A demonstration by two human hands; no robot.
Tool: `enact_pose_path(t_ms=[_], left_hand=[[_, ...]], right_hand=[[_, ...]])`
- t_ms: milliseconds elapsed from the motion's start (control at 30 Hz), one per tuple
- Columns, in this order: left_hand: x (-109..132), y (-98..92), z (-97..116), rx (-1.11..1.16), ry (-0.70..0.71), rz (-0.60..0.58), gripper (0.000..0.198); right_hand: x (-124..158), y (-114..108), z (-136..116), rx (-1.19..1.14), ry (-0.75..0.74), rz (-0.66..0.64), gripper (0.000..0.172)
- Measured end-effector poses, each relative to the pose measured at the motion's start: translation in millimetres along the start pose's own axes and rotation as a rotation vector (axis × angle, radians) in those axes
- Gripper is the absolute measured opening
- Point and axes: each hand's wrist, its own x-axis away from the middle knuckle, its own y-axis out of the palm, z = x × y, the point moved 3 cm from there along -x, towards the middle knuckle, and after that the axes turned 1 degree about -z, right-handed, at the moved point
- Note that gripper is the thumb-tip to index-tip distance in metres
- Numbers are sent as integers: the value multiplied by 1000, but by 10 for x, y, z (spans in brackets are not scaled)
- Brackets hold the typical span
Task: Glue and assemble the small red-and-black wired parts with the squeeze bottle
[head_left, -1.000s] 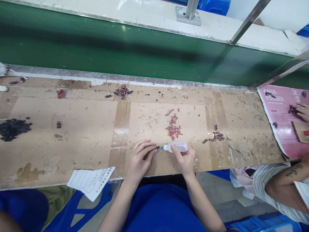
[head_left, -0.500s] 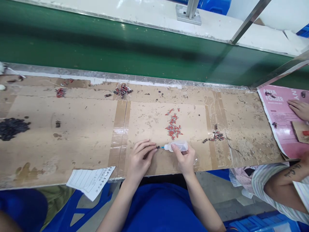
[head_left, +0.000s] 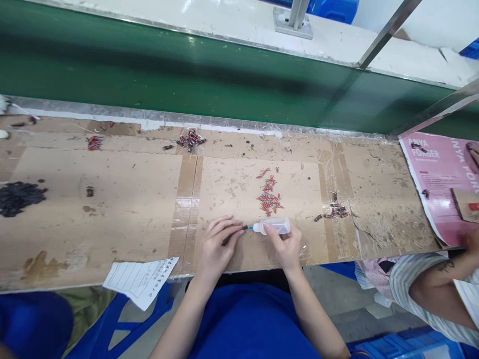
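My left hand (head_left: 220, 240) pinches a small dark part (head_left: 245, 228) between thumb and fingertips; its exact kind is too small to make out. In my right hand (head_left: 287, 245) lies a translucent white squeeze bottle (head_left: 275, 226), held on its side. Its thin blue nozzle points left and meets the dark part, or nearly so. Just beyond the bottle, small red pieces with dark and silvery bits (head_left: 269, 202) lie scattered in a loose pile on the cardboard-covered bench (head_left: 224, 199).
Dark parts form a pile (head_left: 20, 198) at the far left. Red-and-black clusters lie at the back (head_left: 190, 140) and right (head_left: 337, 211). A paper sheet (head_left: 140, 281) overhangs the front edge. A co-worker's arm (head_left: 437, 279) is by a pink poster (head_left: 426, 174). A green belt (head_left: 187, 75) runs behind.
The bottle has shifted very slightly left toward the dark part. My left hand stays put. At the right, the co-worker's hand has moved away from the wooden-looking block.
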Motion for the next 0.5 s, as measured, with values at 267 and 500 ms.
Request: enact_pose_path(t_ms=[267,500], left_hand=[[-11,-19,2,-1,-13,-23,10],[-7,-10,-20,18,-26,-12,10]], right_hand=[[12,12,13,13,16,21,27],[19,-13,19,-45,8,79,27]])
